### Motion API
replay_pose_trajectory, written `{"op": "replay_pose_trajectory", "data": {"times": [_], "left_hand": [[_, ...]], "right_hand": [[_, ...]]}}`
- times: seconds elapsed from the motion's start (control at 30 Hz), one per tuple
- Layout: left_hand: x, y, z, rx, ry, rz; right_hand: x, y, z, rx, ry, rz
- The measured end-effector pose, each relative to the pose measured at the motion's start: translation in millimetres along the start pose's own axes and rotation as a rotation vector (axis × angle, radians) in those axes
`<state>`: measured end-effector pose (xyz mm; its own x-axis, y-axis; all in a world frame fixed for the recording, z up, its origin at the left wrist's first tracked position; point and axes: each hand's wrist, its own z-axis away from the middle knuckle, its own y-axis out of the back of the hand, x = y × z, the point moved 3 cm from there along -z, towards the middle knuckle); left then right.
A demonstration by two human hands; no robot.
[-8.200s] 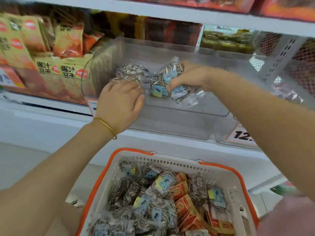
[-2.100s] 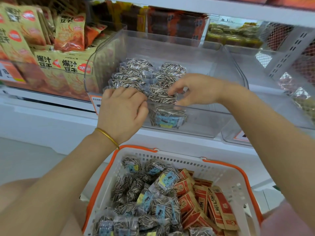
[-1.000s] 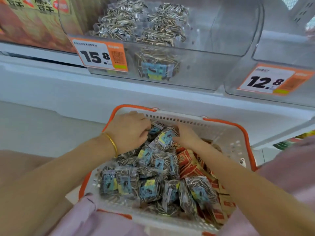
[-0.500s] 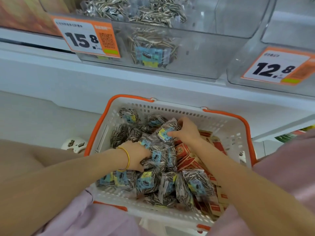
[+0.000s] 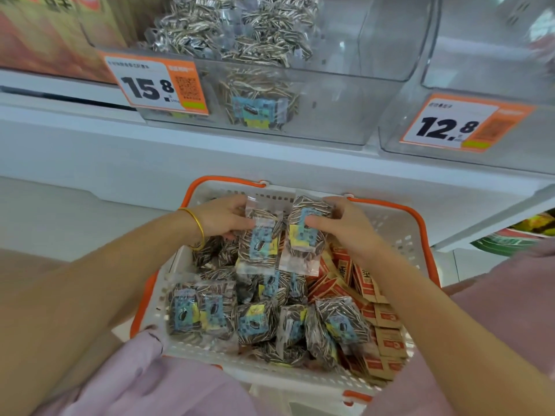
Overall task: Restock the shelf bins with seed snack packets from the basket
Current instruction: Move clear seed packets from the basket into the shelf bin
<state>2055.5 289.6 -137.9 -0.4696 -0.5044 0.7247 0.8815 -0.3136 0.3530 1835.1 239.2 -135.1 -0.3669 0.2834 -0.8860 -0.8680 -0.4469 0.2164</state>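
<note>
A white basket with an orange rim (image 5: 399,232) sits in front of me, full of clear sunflower-seed packets with blue and yellow labels. My left hand (image 5: 220,217) grips one seed packet (image 5: 259,244) by its upper edge, lifted above the pile. Beside it my right hand (image 5: 345,226) holds a second seed packet (image 5: 303,238), thumb across its label. Above, the clear shelf bin (image 5: 336,112) with the 15.8 price tag (image 5: 156,85) holds several seed packets (image 5: 234,31).
Red and tan snack packets (image 5: 375,313) fill the basket's right side. A second clear bin (image 5: 510,76) with a 12.8 tag (image 5: 456,124) stands to the right. Orange snack bags (image 5: 45,34) sit on the shelf at left. Pink clothing lies under the basket.
Both hands came down from the bin into the basket, dug among the packets, and now each has lifted a seed packet clear of the pile.
</note>
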Motion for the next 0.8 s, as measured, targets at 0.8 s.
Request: {"op": "replay_pose_trajectory", "data": {"times": [0.8], "left_hand": [[22.0, 3.7, 23.8, -0.123, 0.138, 0.316]], "right_hand": [[-5.4, -2.8, -2.7, -0.088, -0.027, -0.343]]}}
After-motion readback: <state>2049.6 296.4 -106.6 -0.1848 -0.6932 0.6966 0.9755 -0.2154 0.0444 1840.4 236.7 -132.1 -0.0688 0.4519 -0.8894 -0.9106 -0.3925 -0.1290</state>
